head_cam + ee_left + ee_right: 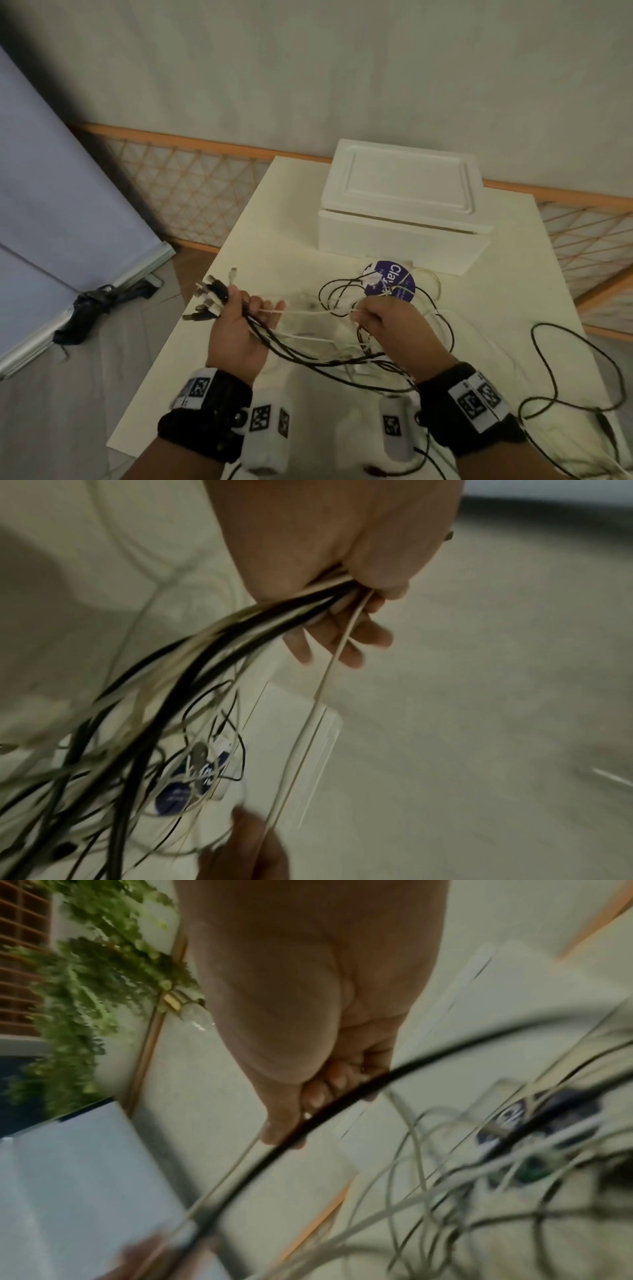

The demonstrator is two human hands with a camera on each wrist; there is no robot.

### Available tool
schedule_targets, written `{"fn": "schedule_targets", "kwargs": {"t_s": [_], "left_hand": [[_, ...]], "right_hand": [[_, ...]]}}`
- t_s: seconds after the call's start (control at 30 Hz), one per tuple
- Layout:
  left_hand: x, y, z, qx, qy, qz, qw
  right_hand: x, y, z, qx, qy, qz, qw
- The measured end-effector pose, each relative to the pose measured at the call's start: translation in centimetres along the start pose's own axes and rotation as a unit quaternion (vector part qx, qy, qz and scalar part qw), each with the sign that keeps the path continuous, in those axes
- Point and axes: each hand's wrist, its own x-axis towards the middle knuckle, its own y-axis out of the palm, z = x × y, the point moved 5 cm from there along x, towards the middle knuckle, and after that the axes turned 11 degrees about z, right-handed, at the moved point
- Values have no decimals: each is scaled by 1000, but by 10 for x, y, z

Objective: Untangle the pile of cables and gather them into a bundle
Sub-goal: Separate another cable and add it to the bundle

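Pulling the white cable (301,312) pinched by the right hand (387,322) may tighten knots; left hand (236,329) clasps plug ends (209,299).

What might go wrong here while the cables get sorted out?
Three likely snags. The right hand pulls a white cable out of loops lying across the purple round label; pulling harder may tighten a knot or drag the label along. The left hand holds many plug ends in one grip, so one could slip free. A black cable loop lies at the table's right edge and may slide off.
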Motion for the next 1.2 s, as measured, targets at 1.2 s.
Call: {"fn": "schedule_targets", "kwargs": {"t_s": [1.2], "left_hand": [[-9, 18, -13, 224, 11, 73, 972]], "right_hand": [[-32, -63, -43, 228, 73, -166, 957]]}}
